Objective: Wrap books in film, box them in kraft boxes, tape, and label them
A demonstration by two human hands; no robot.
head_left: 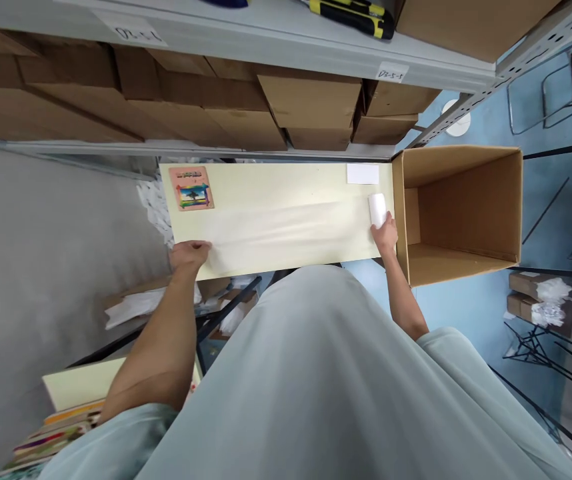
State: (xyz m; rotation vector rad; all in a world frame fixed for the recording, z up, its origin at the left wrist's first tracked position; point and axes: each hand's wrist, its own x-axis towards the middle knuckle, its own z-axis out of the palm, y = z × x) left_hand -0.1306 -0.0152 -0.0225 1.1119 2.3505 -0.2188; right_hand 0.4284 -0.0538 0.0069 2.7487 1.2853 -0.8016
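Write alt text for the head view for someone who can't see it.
A person's right hand holds a white roll over a pale tabletop; the left hand pinches a thin whitish sheet spanning between the hands. A pink picture card lies far left, an open cardboard box stands right, and brown boxes sit on a shelf beyond.

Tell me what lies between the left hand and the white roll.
In the head view, a thin whitish sheet lies there on the cream tabletop, running from the left hand toward the white roll in the right hand.
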